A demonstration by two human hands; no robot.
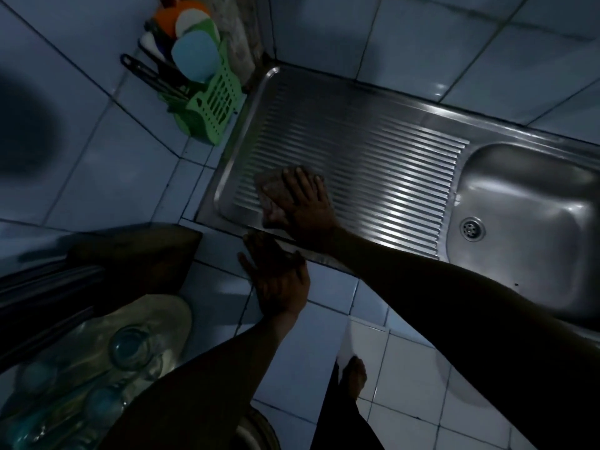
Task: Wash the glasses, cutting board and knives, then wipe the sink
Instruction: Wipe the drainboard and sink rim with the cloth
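Observation:
My right hand (305,203) lies flat, fingers straight, pressing a brown cloth (271,186) onto the ridged drainboard (373,151) of the steel sink. My left hand (276,274) rests with spread fingers on the tiled counter edge just in front of the drainboard. The sink basin (526,222) with its drain lies to the right and holds nothing visible. A dark wooden cutting board (136,251) leans at the left. Several upturned glasses (130,349) stand on a patterned tray (175,310) at the lower left.
A green plastic rack (211,105) at the back left holds coloured plates and dark-handled utensils (146,73). Tiled walls close in behind and left of the sink. A bare foot (354,375) shows on the tiled floor below.

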